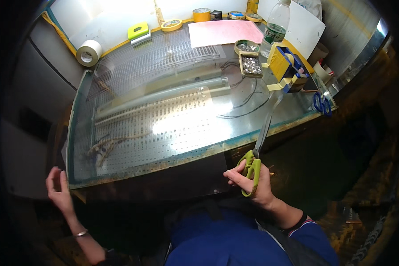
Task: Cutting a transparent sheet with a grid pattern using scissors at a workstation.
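Observation:
My right hand (261, 188) grips a pair of scissors (256, 154) with green handles, just off the front edge of the glass-topped table (244, 137). Their long metal blades point away from me over the glass, with the tips close to a blue and yellow tape dispenser (288, 66). A strip of yellowish tape (283, 84) sticks out from the dispenser near those tips. Beside the table's front left corner, my left hand (58, 188) is raised with its fingers loosely bent and apart. Nothing shows in it.
Blue-handled scissors (322, 104) lie at the right edge. Two small containers of metal bits (252, 65), a plastic bottle (275, 33) and pink sheets (225, 33) stand farther back. Along the back are tape rolls (171, 25), a green hole punch (138, 30) and a white roll (89, 53).

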The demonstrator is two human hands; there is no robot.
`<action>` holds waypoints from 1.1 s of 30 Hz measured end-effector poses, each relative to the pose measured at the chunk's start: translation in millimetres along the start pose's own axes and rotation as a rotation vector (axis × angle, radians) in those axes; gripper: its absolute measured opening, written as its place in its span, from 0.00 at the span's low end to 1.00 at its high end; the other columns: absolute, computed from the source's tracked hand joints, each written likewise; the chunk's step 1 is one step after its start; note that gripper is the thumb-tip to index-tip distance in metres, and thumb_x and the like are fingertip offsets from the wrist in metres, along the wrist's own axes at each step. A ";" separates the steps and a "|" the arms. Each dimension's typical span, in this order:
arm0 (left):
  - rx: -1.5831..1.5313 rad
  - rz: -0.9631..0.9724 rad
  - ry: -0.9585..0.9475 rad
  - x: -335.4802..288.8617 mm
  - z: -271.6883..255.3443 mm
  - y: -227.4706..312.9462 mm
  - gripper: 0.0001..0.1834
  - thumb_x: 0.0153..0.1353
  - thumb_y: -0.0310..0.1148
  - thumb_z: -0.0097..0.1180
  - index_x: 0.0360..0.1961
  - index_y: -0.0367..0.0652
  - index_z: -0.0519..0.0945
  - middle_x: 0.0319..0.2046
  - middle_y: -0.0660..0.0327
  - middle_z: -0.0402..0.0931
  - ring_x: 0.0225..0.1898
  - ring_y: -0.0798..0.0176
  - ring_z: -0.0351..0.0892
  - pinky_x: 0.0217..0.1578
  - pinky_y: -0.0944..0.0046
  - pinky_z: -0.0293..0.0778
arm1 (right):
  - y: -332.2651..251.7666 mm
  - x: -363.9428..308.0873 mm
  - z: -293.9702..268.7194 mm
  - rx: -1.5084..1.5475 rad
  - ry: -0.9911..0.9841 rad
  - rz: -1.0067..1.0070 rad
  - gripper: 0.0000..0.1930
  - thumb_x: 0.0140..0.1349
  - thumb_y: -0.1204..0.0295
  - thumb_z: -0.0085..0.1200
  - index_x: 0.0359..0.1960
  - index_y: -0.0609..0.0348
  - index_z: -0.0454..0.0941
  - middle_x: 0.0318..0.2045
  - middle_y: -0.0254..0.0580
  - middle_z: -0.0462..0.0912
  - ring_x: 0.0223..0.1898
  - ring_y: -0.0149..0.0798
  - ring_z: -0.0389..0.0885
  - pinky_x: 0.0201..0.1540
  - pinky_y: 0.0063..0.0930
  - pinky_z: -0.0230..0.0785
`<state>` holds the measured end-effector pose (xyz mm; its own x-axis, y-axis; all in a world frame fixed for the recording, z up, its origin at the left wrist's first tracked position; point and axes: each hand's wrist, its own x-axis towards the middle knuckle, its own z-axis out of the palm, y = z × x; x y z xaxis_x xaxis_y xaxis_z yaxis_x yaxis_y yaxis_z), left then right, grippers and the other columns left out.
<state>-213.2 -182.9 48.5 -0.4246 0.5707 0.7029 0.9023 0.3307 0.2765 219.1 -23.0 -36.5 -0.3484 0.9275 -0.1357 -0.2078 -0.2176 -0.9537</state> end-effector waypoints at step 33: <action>-1.530 -0.840 -1.453 -136.7 86.1 255.3 0.10 0.59 0.30 0.51 0.31 0.32 0.78 0.19 0.57 0.76 0.20 0.70 0.75 0.20 0.74 0.72 | 6.9 -29.6 -11.9 -0.209 -0.152 0.328 0.18 0.61 0.55 0.46 0.33 0.61 0.70 0.21 0.32 0.70 0.23 0.23 0.69 0.24 0.17 0.64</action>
<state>68.7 -111.7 -33.3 0.2742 0.8747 -0.3997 -0.3855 0.4807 0.7876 238.8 -48.3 -42.2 -0.4993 0.7603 -0.4155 0.1213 -0.4134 -0.9024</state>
